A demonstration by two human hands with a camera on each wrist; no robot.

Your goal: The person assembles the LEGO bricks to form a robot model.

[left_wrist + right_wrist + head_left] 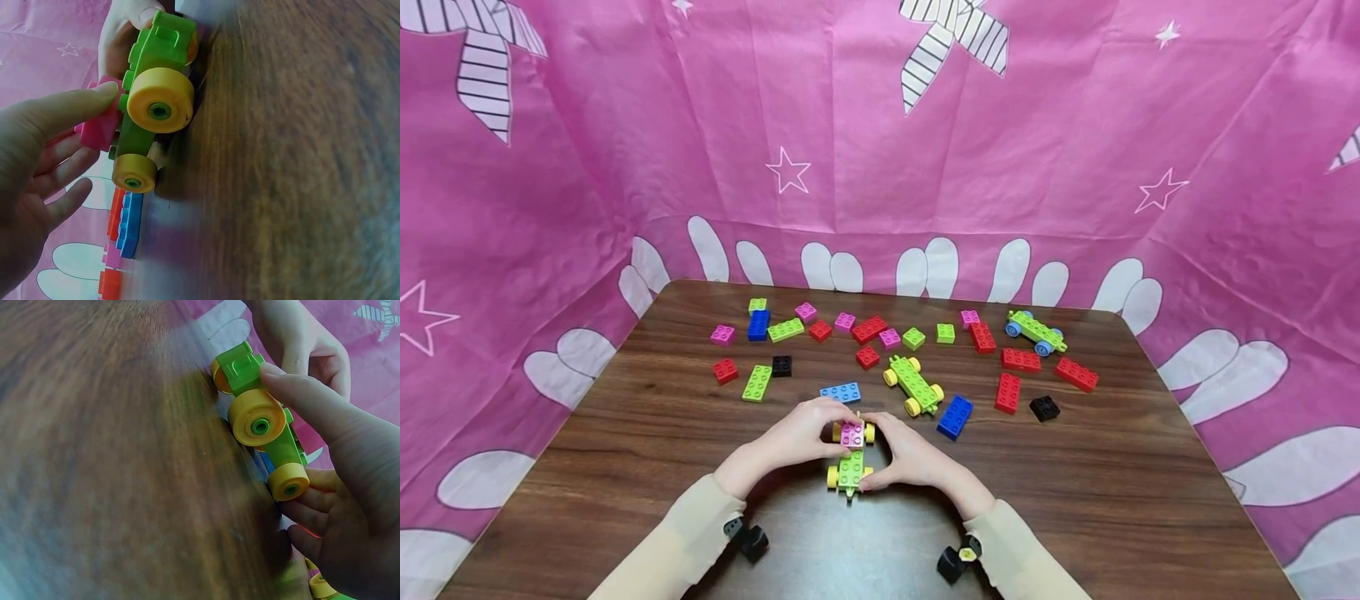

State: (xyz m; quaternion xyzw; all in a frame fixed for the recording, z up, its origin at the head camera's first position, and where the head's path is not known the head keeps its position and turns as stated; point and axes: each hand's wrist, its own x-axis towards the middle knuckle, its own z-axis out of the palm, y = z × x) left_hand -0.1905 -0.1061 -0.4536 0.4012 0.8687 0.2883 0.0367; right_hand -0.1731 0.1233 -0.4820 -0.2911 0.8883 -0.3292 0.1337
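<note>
A lime green toy car base [851, 472] with yellow wheels stands at the near middle of the table. On the far part of its studs is a pink block [852, 435]; whether it is fully pressed down cannot be told. My left hand [797, 432] pinches this pink block between thumb and fingers, the thumb showing on its near side in the left wrist view. From the other side my right hand [916, 454] grips the car base, thumb at the near end and fingers by the far wheel, as the right wrist view shows.
Beyond my hands lie a light blue block [840, 392], another green car base [914, 385] with yellow wheels, and a dark blue block [955, 417]. A green base with blue wheels [1036, 332] stands at the back right. Several red, pink, green and black blocks are scattered around.
</note>
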